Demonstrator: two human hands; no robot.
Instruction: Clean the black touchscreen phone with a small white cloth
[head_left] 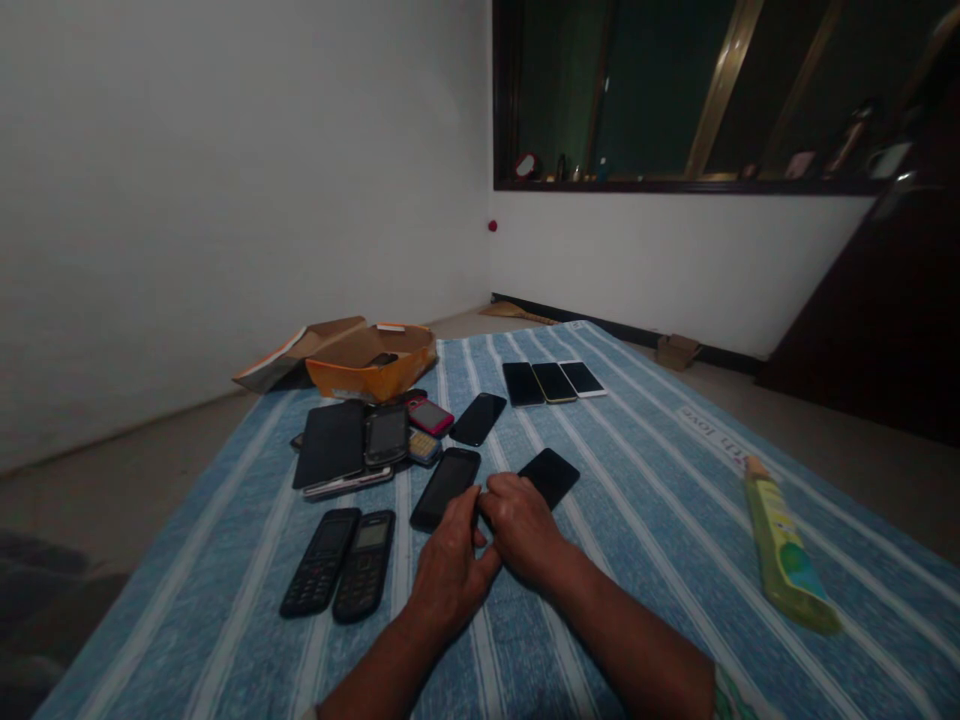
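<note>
My left hand (pixel 454 560) and my right hand (pixel 525 522) meet at the fingertips, low over the striped cloth. Both have their fingers curled and pressed together; whatever they may hold is hidden. Just beyond my left fingers lies a black smartphone (pixel 448 482), its lower right corner covered by them. Another black smartphone (pixel 553 474) is partly behind my right hand. To the left, two black keypad phones (pixel 321 562) lie side by side. Farther off is a single dark smartphone (pixel 478 418). Three smartphones (pixel 553 382) form a row toward the back, the rightmost with a white frame.
A pile of phones (pixel 330 445) lies at left, below an open orange cardboard box (pixel 367 378) with a dark item inside. On the right, a bottle of yellow-green liquid (pixel 787 555) lies on its side. The blue striped cloth (pixel 660 520) covers the surface.
</note>
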